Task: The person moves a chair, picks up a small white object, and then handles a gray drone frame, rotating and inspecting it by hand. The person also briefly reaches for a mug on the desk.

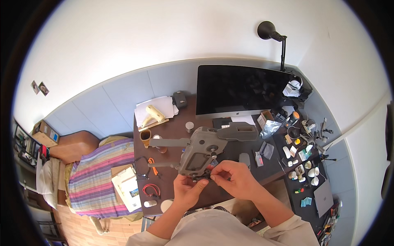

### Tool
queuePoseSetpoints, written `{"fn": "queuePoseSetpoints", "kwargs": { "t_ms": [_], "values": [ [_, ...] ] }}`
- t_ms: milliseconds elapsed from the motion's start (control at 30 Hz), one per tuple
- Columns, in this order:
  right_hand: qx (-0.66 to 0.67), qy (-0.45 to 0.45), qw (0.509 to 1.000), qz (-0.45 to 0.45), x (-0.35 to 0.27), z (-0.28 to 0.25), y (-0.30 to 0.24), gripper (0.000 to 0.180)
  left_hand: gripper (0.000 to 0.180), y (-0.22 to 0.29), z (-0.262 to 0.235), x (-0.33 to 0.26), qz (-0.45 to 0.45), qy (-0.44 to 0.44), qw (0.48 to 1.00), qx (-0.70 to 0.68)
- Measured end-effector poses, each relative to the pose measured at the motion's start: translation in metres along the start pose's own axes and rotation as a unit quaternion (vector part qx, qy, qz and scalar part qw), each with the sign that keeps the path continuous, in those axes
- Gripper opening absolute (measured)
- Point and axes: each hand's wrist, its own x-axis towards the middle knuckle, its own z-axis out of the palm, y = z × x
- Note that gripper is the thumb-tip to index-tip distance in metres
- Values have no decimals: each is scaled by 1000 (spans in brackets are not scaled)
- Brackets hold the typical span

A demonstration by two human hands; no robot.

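Grey controller held up by left hand, right hand at its lower edge

Grey controller [205,141] is held at frame centre, tilted, above the worktop [166,180]. Its bottom is gripped by the left hand [188,190]: fingers curled mostly out of sight, thumb laid toward the right. Right hand [236,176] is nearly closed, thumb and index fingertips drawn together by a dark part at the lower edge; whether anything is pinched there cannot be told.

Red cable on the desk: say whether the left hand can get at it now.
Probably not: the left hand holds the grey controller by its lower edge, though the red cable lies nearby.
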Motion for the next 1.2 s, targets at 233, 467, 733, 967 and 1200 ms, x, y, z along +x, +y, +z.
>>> {"fn": "queuePoseSetpoints", "kwargs": {
  "t_ms": [233,467,733,967,1200],
  "values": [
    [191,66,977,63,-15,21,21,9,49,-7,1,1,8,16,1000,-25],
    [99,123,987,-34,-18,23,20,5,47,1,-1,5,15,-20,1000,8],
    [26,131,990,-52,-21,19,-4,16,46,1,-8,-1,2,-34,999,-2],
    [9,91,994,-58,-18,24,12,13,47,5,-7,-5,16,-14,999,26],
    [-88,146,976,-132,-21,33,14,11,47,-5,-11,-12,21,-11,999,45]
  ]
}}
